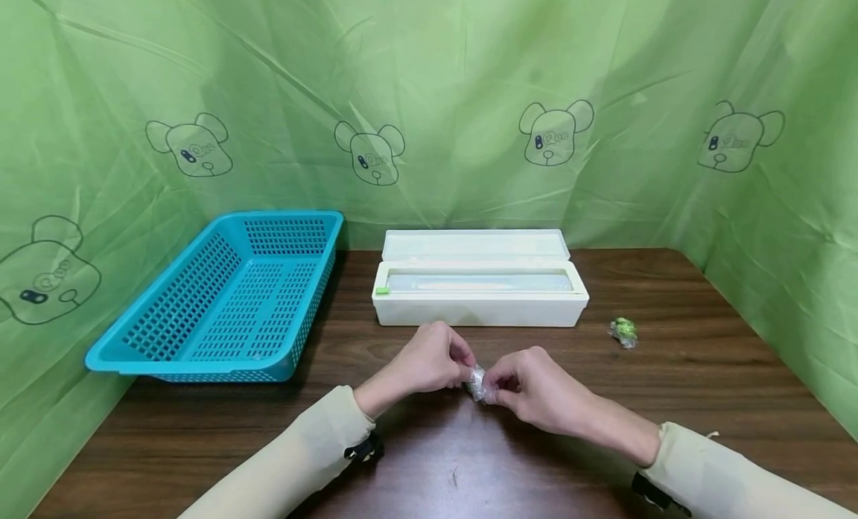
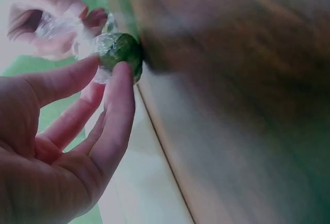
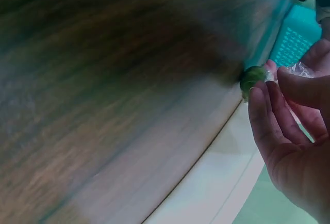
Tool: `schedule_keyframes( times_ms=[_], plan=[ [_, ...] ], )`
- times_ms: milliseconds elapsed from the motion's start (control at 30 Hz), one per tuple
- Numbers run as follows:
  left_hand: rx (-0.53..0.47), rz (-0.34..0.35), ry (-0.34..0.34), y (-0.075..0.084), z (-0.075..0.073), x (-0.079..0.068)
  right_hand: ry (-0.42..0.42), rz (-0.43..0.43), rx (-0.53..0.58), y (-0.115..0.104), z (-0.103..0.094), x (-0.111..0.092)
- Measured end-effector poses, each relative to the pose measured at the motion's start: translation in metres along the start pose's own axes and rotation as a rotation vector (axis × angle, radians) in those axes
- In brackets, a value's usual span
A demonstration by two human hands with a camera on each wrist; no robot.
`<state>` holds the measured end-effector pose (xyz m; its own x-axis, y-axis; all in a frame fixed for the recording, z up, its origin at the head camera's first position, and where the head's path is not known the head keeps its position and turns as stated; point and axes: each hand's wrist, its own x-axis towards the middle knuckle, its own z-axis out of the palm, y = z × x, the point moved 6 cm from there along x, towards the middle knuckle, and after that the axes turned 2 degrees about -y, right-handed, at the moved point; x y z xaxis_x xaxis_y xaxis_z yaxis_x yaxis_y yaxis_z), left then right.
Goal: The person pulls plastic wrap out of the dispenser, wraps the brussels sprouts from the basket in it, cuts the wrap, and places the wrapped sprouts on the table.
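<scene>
Between both hands, just above the table, is a small round green vegetable (image 2: 128,50) wrapped in clear cling film (image 1: 477,385). My left hand (image 1: 432,359) pinches it from the left with thumb and fingertips. From the other side my right hand (image 1: 539,391) pinches the gathered film. The right wrist view shows the green ball (image 3: 251,80) right at the right hand's fingertips. A second film-wrapped green vegetable (image 1: 624,330) lies on the table, off to the right.
Behind the hands stands a white cling film dispenser (image 1: 479,310), its lid raised and a green slider at its left end. A blue perforated basket (image 1: 194,368) sits at the left on the brown wooden table (image 1: 704,370). Green curtains (image 1: 462,184) enclose the back and sides.
</scene>
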<state>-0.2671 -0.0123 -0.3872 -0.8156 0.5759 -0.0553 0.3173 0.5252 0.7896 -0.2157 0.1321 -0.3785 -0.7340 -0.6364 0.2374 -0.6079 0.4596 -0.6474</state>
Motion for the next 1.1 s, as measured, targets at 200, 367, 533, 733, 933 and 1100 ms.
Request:
schedule_keyframes(
  times_ms=[200, 367, 533, 733, 933, 1100],
  plan=[
    [0.024, -0.058, -0.043, -0.001, -0.001, -0.002, -0.033, -0.006, -0.042, 0.003, 0.005, 0.0],
    [0.042, -0.04, -0.018, 0.0, 0.001, -0.003, -0.042, -0.014, -0.032, 0.001, 0.006, -0.001],
    [0.13, 0.016, 0.034, 0.003, 0.002, -0.001, -0.048, -0.002, -0.004, 0.0, 0.007, -0.001],
    [0.15, 0.032, 0.052, 0.005, 0.002, -0.002, -0.068, 0.14, 0.135, 0.008, 0.001, 0.002],
    [0.115, 0.019, 0.046, 0.006, 0.003, -0.002, -0.077, 0.3, 0.354, 0.022, -0.004, 0.013],
    [0.115, 0.029, 0.051, 0.004, 0.006, -0.002, -0.037, 0.431, 0.463, 0.034, -0.001, 0.018]
  ],
)
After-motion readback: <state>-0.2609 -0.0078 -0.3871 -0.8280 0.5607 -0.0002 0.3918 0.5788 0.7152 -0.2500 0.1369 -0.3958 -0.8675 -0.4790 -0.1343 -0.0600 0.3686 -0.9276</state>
